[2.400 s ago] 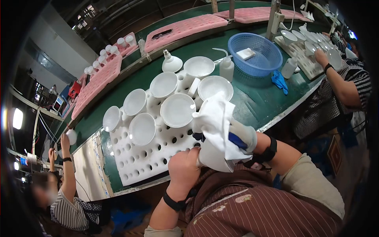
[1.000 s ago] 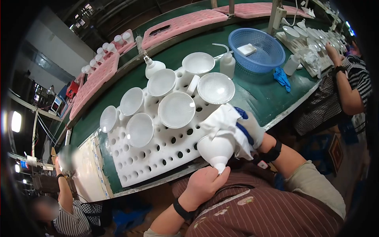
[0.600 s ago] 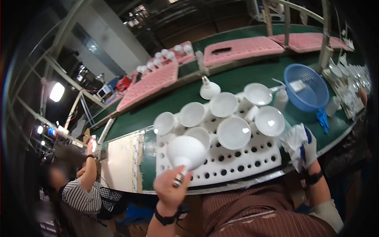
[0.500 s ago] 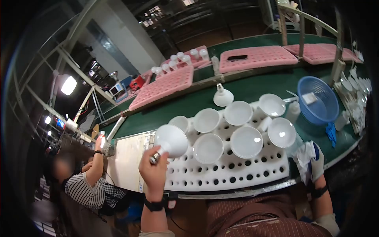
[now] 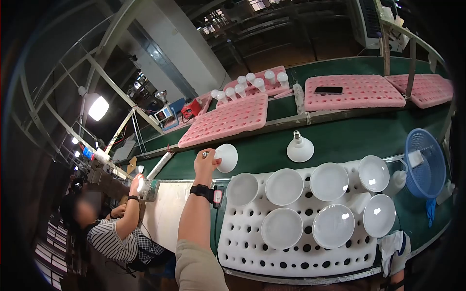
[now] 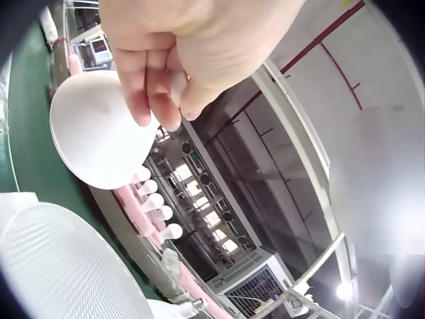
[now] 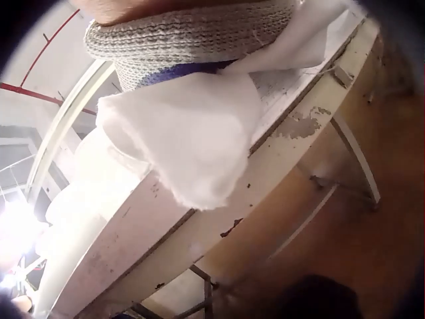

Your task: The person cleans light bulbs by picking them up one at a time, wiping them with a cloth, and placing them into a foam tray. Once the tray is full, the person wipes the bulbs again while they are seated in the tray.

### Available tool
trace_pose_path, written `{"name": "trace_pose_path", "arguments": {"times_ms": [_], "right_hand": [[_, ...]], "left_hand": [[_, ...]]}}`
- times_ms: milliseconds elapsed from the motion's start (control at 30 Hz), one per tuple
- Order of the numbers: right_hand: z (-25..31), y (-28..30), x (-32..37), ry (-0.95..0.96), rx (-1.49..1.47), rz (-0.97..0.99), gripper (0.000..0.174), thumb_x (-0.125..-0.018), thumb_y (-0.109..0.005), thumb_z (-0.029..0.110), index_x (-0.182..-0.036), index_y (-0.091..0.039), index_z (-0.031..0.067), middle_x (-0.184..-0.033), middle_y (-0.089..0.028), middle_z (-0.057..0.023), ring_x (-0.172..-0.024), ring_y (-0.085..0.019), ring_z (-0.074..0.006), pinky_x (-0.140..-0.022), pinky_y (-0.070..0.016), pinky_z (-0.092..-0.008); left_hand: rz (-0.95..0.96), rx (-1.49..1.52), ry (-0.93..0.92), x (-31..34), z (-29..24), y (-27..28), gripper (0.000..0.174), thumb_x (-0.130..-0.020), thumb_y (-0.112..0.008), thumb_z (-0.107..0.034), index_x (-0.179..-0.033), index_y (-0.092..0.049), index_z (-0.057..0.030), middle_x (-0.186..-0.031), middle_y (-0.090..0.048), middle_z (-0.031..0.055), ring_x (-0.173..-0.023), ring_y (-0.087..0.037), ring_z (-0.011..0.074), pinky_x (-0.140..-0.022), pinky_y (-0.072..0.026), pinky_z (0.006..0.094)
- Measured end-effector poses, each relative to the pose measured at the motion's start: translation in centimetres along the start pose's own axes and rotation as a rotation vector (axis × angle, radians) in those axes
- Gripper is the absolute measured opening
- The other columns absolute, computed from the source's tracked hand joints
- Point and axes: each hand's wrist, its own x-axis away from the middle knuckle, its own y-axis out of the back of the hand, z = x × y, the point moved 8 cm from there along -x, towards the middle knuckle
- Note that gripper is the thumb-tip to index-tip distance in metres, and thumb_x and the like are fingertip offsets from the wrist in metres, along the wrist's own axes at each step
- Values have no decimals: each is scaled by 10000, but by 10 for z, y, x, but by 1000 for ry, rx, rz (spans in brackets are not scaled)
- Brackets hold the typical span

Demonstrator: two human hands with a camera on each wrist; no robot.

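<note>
My bare left hand [image 5: 206,165] reaches out beyond the far left corner of the white foam tray [image 5: 291,262]. Its fingers pinch the neck end of a white reflector bulb [image 5: 227,158], whose wide face points away to the right. In the left wrist view the bulb's smooth white back [image 6: 99,133] shows beyond the fingertips. On the tray, several more reflector bulbs [image 5: 284,187] sit face up in the holes. My right hand [image 5: 401,252], in a knit glove with blue, grips a white cloth [image 5: 390,245] by the tray's near right corner; its fingers are mostly hidden.
Another reflector bulb [image 5: 300,148] stands base up on the green bench behind the tray. A squeeze bottle [image 5: 398,182] and a blue basket [image 5: 424,169] are at the right. Pink foam trays [image 5: 228,119] line the back, one bearing a phone [image 5: 328,90]. A person [image 5: 119,233] works at left.
My left hand has carried the bulb away from the cloth, leftward over the tray and out past its far corner. The right hand keeps the cloth at the right. The head view has swung left.
</note>
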Motion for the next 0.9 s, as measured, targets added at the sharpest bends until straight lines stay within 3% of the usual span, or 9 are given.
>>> {"name": "trace_pose_path", "arguments": {"times_ms": [67,233,400,467,500,600,667,800,900], "right_hand": [[-3,-3,2,-29,-46,17,345,-913,-542,193,-1186,-556,-17,-1120,-621,-157,-1025,-603,-279,-903,-469,-372],[-2,7,9,-41,-12,-67,375,-888,-515,240,-1138,-568,-35,-1015,-614,-179,-941,-605,-333,-821,-469,-404],[-18,11,21,-56,71,-93,411,-892,-512,241,-1184,-555,-46,-1092,-611,-198,-1007,-597,-351,-877,-463,-407],[-13,16,23,-8,140,-115,419,-895,-511,236,-1200,-550,-49,-1121,-608,-205,-1034,-593,-354,-900,-459,-405],[-12,15,21,-22,127,-82,424,-896,-515,231,-1213,-544,-49,-1141,-605,-206,-1052,-590,-352,-917,-454,-403],[-19,10,17,-92,12,-50,417,-895,-524,213,-1222,-542,-46,-1158,-603,-203,-1071,-587,-345,-933,-450,-401],[-29,6,14,-143,-85,-52,406,-894,-528,200,-1218,-545,-43,-1156,-605,-200,-1071,-588,-340,-931,-451,-401],[-29,-2,6,-96,-135,-29,375,-891,-533,165,-1209,-553,-33,-1154,-605,-193,-1062,-587,-333,-935,-448,-399],[-21,-2,5,-25,-66,-59,373,-888,-525,147,-1220,-546,-21,-1165,-597,-182,-1084,-571,-320,-960,-430,-397]], "left_hand": [[63,279,190,-12,29,-16,297,-923,-612,-199,-1141,-537,-12,-896,-598,114,-761,-689,248,-682,-568,327],[340,282,314,-35,88,-40,305,-985,-498,-313,-1089,-533,-29,-871,-561,81,-926,-665,279,-840,-523,361],[403,269,403,-32,83,-44,372,-983,-505,-307,-1224,-502,-24,-990,-595,113,-1023,-638,245,-859,-493,302],[468,162,290,-23,73,-33,424,-982,-498,-334,-1287,-477,-40,-1052,-593,123,-1011,-636,250,-835,-492,299],[345,112,352,-20,77,-17,473,-979,-499,-356,-1335,-453,-48,-1075,-584,125,-983,-636,251,-832,-494,308],[458,-33,414,18,69,1,468,-996,-471,-374,-1350,-448,-70,-1095,-561,116,-1067,-603,285,-847,-501,366],[495,-17,450,51,68,2,480,-982,-490,-371,-1342,-451,-56,-1149,-574,130,-986,-624,252,-818,-510,349],[598,386,706,129,89,-29,472,-962,-529,-307,-1349,-416,-61,-1289,-526,155,-1125,-565,325,-898,-507,453],[714,569,755,146,96,-51,509,-928,-569,-259,-1359,-383,-60,-1299,-509,155,-1191,-519,352,-953,-477,536]]}}
